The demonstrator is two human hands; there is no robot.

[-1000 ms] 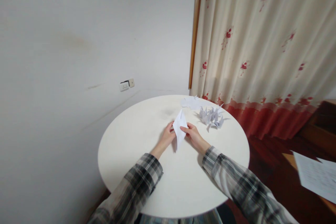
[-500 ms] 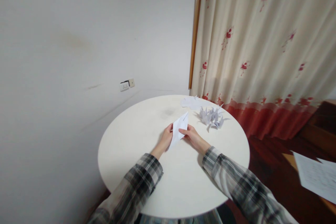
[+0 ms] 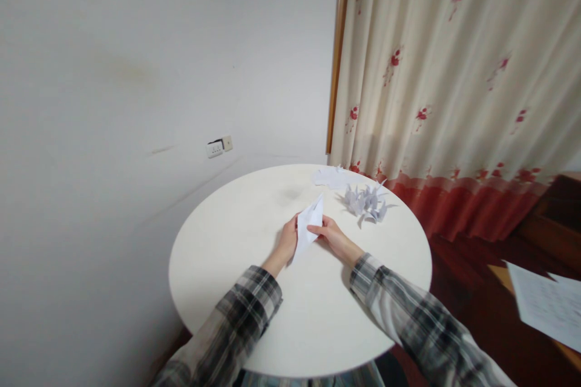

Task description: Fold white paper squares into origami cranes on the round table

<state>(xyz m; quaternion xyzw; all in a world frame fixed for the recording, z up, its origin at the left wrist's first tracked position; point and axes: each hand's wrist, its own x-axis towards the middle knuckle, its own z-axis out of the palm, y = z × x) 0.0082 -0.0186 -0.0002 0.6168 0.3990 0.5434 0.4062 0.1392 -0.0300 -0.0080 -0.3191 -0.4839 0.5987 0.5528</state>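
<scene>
Round table (image 3: 227, 290), white folded paper (image 3: 309, 224)

Soft, even daylight glows through the curtain (image 3: 454, 72). Only faint shadows under the folded paper (image 3: 311, 224) on the table (image 3: 218, 266). Wide-angle bending at the edges, and the sleeves (image 3: 245, 314) look slightly soft.

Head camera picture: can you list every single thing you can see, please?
folded paper: one, white, between both hands
paper cranes: small heap, count unclear, white, on the table right of the folded paper
flat paper: count unclear, white, table's far edge
table: one, white, round, middle
socket: one, white, on the wall
curtain: one, cream with red flowers, right
loose sheet: one, white, lower right
left hand: pinching the folded paper's left side
right hand: pinching its right side
sleeves: two, plaid, bottom
</scene>
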